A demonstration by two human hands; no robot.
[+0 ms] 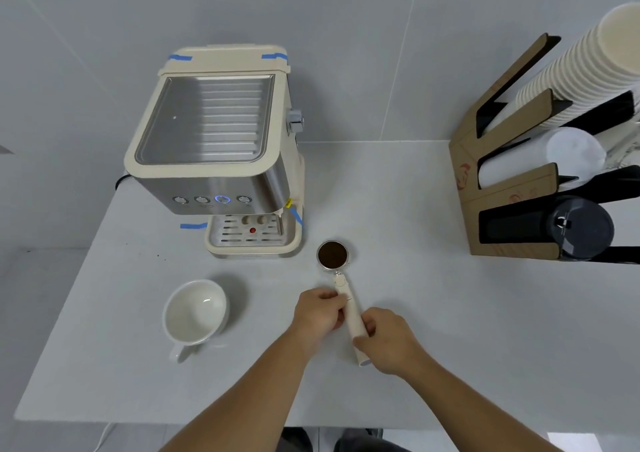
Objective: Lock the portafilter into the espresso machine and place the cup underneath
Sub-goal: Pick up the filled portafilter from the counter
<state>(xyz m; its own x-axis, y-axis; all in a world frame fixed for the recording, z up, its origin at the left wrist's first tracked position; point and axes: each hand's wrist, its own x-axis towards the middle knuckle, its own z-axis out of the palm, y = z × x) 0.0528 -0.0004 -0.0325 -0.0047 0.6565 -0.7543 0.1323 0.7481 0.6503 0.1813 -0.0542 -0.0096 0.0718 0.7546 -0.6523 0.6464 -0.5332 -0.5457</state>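
A portafilter [333,255] filled with dark ground coffee lies on the white table, its cream handle pointing toward me. My left hand [318,314] grips the upper part of the handle, and my right hand [389,339] grips its lower end. The cream and steel espresso machine [214,146] stands at the back left, one button lit blue, with its drip tray [251,240] empty. A white ceramic cup [195,311] stands upright to the left of my hands, its handle toward me.
A cardboard rack [512,188] at the right holds stacked paper cups [581,70], white lids and black lids. The white table's [433,365] front edge runs just below my forearms. A grey tiled wall stands behind the machine.
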